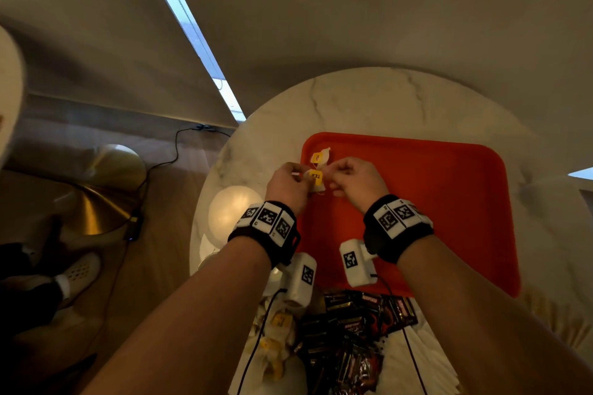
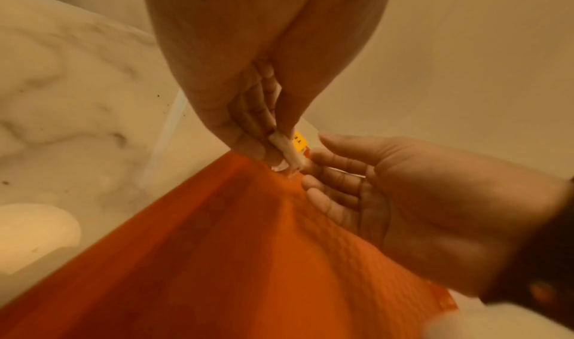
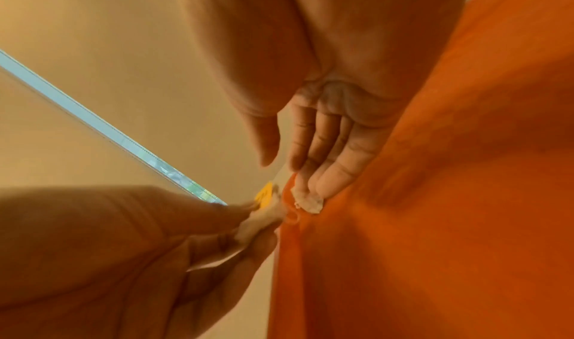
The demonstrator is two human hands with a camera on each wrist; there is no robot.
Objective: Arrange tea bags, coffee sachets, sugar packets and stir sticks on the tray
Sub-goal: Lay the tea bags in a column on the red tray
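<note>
Left hand: the left hand (image 1: 286,182) pinches a white paper tea bag with a yellow tag (image 1: 315,177), fingers curled round it, above the tray's far-left corner.
Right hand: the right hand (image 1: 353,181) has its fingers bent, tips at the same bag; its grip cannot be told.
Second bag: another yellow-tagged tea bag (image 1: 321,156) lies on the flat orange plastic tray (image 1: 449,202).
Worktop: the round white marble worktop (image 1: 369,99) carries the tray; dark coffee sachets (image 1: 353,330) are heaped at its near edge.

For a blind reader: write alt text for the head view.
Both hands, left hand and right hand, handle a tea bag at the orange tray's far left corner, beside another tea bag.
</note>
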